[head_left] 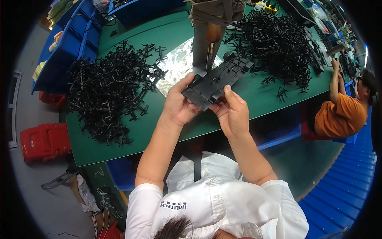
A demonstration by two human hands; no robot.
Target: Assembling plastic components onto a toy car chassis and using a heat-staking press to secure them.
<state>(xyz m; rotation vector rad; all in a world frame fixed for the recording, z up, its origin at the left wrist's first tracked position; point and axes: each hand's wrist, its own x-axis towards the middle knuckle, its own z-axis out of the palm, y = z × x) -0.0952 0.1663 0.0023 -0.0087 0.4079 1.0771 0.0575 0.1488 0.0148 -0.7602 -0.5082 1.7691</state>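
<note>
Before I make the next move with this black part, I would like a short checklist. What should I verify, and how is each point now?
1. Grip on the black chassis: ok; the left hand and the right hand both hold it.
2. Left thumb clear of the upright tool: cannot tell; they look close, but depth is unclear.
3. Tool touching the chassis: cannot tell from this one view.
4. Left pile of black parts apart from the chassis: ok; a gap shows between them.
5. Co-worker in orange away from the hands: ok; well off to the right.
</note>
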